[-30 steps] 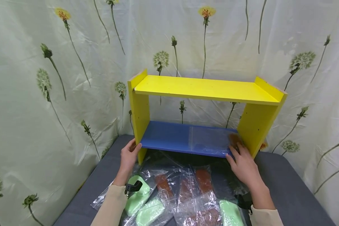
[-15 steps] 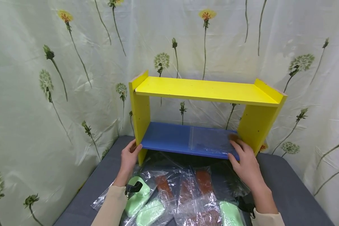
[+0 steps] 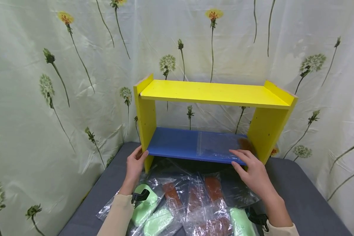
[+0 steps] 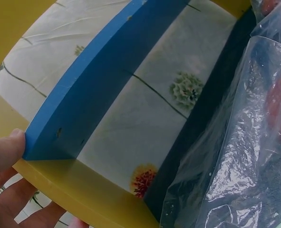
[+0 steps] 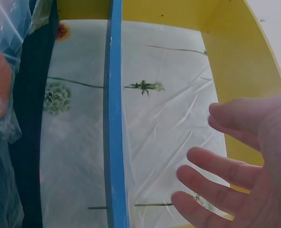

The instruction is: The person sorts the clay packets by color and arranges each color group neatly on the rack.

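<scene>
A small shelf unit stands upright, with yellow sides, a yellow top board [image 3: 215,93] and a blue lower board [image 3: 174,141]. My left hand [image 3: 134,165] grips its left side panel [image 4: 64,183]; in the left wrist view the thumb lies at the blue board's corner and the fingers go behind the panel. On the right half of the blue board lies a clear zip bag [image 3: 216,146] with a flat brown piece [image 3: 245,144] at its far right end. My right hand [image 3: 255,168] hovers at the board's front edge, fingers spread and holding nothing in the right wrist view.
Several clear bags with brown pieces [image 3: 213,188] and pale green pieces [image 3: 157,222] are spread in front of the unit on a dark grey surface [image 3: 306,196]. A flower-printed curtain [image 3: 85,59] hangs close behind and at both sides.
My right hand has left the brown piece's end of the bag and moved left and toward me, uncovering the brown piece. The left hand keeps its hold.
</scene>
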Available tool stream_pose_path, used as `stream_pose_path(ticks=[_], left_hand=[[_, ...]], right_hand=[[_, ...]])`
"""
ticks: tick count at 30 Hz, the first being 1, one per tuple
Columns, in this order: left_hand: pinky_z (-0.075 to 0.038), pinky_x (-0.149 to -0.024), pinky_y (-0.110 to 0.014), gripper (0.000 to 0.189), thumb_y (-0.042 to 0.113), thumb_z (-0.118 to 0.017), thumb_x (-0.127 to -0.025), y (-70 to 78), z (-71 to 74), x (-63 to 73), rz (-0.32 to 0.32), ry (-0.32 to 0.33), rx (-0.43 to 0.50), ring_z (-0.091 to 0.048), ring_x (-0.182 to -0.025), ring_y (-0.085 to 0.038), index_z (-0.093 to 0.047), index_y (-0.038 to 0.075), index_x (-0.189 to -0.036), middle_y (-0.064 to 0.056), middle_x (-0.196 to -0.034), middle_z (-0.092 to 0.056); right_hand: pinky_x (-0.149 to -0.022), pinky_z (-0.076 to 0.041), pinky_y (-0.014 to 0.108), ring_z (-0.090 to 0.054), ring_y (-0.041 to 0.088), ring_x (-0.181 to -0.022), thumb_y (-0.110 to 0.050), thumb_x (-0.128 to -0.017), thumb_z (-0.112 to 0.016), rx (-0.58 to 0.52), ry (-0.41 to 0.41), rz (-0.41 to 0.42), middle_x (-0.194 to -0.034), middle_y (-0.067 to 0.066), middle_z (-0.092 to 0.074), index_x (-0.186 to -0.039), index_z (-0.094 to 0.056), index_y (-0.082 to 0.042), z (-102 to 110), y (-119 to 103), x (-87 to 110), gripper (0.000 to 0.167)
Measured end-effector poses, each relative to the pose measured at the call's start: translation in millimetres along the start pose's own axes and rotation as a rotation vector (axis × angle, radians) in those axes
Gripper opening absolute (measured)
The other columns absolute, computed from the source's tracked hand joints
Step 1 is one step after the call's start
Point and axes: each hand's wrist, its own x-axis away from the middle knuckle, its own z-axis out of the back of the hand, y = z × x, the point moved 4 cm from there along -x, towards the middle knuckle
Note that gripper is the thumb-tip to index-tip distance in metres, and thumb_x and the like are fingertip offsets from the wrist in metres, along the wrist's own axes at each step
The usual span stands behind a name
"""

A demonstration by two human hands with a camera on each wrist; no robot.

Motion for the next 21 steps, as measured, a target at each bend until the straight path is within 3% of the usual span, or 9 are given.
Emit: stream_pose_path(ticks=[5,10,15,21], left_hand=[[-0.042,-0.108,-0.050,0.052,0.034,-0.066,-0.098,-0.1,-0.6,-0.5,0.007,0.000,0.001,-0.054,-0.127,-0.029,-0.056,0.015,-0.145,-0.009,-0.141,-0.058],[-0.042,-0.108,-0.051,0.050,0.031,-0.067,-0.098,0.5,-0.9,-0.6,-0.009,-0.006,0.016,-0.054,-0.127,-0.031,-0.057,0.012,-0.143,-0.012,-0.140,-0.058],[-0.042,-0.108,-0.051,0.050,0.031,-0.068,-0.097,0.8,-1.3,0.1,-0.020,-0.002,0.017,-0.055,-0.126,-0.030,-0.058,0.012,-0.142,-0.012,-0.138,-0.059],[-0.044,-0.107,-0.047,0.050,0.033,-0.068,-0.097,-0.1,-0.8,0.4,-0.030,0.003,0.011,-0.057,-0.124,-0.026,-0.059,0.015,-0.142,-0.008,-0.136,-0.061]], right_hand=[[-0.076,-0.057,0.042,-0.065,0.020,-0.098,-0.020,-0.096,-0.072,0.010,-0.077,0.007,-0.121,-0.002,-0.064,-0.134,-0.067,-0.022,-9.0,-8.5,0.7,0.039],[-0.059,-0.047,0.026,-0.055,0.006,-0.071,-0.020,-0.095,-0.073,-0.026,-0.225,-0.010,-0.103,-0.012,-0.065,-0.125,-0.072,-0.028,-25.3,-12.5,1.8,0.031],[-0.065,-0.051,0.025,-0.058,0.003,-0.076,-0.025,-0.095,-0.073,-0.087,-0.335,-0.042,-0.103,-0.014,-0.065,-0.125,-0.071,-0.032,-41.8,-9.2,4.2,0.032],[-0.069,-0.054,0.028,-0.063,0.006,-0.083,-0.031,-0.095,-0.072,-0.195,-0.481,-0.059,-0.114,-0.006,-0.068,-0.130,-0.069,-0.030,-65.3,1.7,9.6,0.035]])
